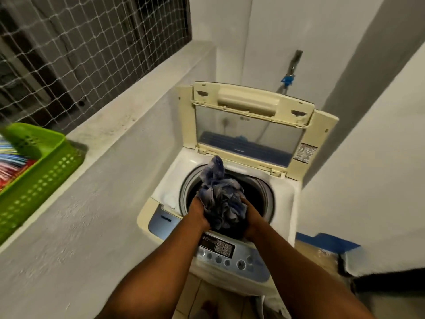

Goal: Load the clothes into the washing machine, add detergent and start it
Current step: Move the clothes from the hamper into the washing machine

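The fingers of your left hand (198, 212) curl into the near-left side of a crumpled blue-and-white bundle of clothes (220, 196), and those of your right hand (251, 221) wrap the near-right side. Most of each fingertip is buried in the cloth. Both hands grip the bundle between them, with 1 peak of fabric standing up at its far end.

You hold the bundle over the round drum opening (259, 192) of the top-loading washing machine (165, 187), at the near edge of the opening. Its lower part looks level with the rim, and you cannot tell whether it touches the drum. The lid (250, 125) is folded up and back, its clear window facing you. The control panel (230, 253) with its row of round buttons lies just under your wrists.

Both forearms reach in from the bottom of the view.

To your left a grey concrete ledge (115, 125) runs beside the machine, and a green perforated basket (41, 171) sits on it, well apart from the machine, with striped, brightly coloured laundry (11, 164) inside. A white net (69, 54) covers the opening above the ledge. On the wall behind the machine hangs a tap (296, 62) with a blue fitting (287, 79).
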